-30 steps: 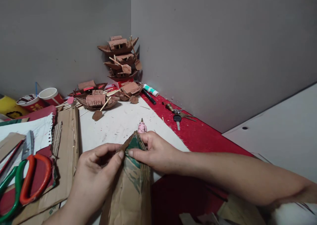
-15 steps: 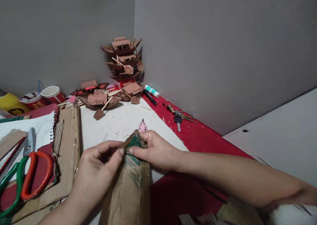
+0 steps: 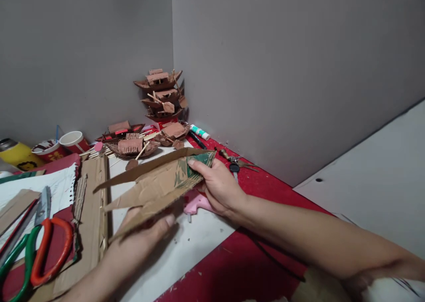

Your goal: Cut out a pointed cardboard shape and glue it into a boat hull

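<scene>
A folded brown cardboard piece [image 3: 156, 182] with green print near its tip is lifted off the table and lies sideways between both hands. My right hand [image 3: 217, 184] pinches its pointed green end. My left hand [image 3: 139, 235] grips the wider end from below, thumb on the lower edge. Beneath the cardboard, a pink glue gun [image 3: 195, 203] rests on the white board [image 3: 195, 240], partly hidden by my right hand.
Several brown cardboard model boats [image 3: 159, 96] are stacked in the wall corner, more beside them [image 3: 131, 146]. Red and green scissors [image 3: 36, 249], a cutter [image 3: 41, 202] and cardboard sheets lie at left. Paper cups [image 3: 71, 140], a glue stick [image 3: 200, 132] and keys [image 3: 234, 162] sit further back.
The cardboard piece was standing point-away on the table with both hands pinching its tip; now it is raised and turned sideways, uncovering the pink glue gun. The left hand moved to the wide end.
</scene>
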Available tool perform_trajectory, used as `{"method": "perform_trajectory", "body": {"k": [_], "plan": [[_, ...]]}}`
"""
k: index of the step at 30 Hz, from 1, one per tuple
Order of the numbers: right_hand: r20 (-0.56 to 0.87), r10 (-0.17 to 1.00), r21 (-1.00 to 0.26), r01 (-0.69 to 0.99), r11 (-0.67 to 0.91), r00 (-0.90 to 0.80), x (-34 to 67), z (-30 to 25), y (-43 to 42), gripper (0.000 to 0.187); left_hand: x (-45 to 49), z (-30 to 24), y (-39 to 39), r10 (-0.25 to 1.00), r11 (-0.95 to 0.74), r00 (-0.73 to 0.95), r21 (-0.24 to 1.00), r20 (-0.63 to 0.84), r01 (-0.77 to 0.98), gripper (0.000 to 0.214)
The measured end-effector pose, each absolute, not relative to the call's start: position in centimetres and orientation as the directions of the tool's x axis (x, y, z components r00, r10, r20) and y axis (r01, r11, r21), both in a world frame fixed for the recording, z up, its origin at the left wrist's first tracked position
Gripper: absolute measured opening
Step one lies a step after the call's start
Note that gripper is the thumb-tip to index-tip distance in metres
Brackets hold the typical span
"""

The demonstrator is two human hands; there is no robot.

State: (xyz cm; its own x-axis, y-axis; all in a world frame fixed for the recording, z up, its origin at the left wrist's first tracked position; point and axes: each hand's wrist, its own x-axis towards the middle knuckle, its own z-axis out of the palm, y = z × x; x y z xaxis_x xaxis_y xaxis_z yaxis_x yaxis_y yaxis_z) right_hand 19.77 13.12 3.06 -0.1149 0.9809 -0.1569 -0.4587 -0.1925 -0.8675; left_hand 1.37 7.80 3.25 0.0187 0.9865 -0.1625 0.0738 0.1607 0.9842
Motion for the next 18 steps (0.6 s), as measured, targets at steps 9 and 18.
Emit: {"method": "perform_trajectory", "body": {"k": [9,18], "plan": [[-0.108,0.939,-0.949,-0.248,-0.196,-0.327,19.0,2.6,11.0,0.046,2.2,4.4,7.9,0.954,0.230,-0.079,0.875,-0.289,-0.426,0.014],[0.118,0.886,-0.981,-0.194,0.032,-0.448,20.1,3.4,10.1,0.074,0.3,4.2,9.2,0.935,-0.042,-0.349,0.965,-0.053,-0.258,0.016]]}}
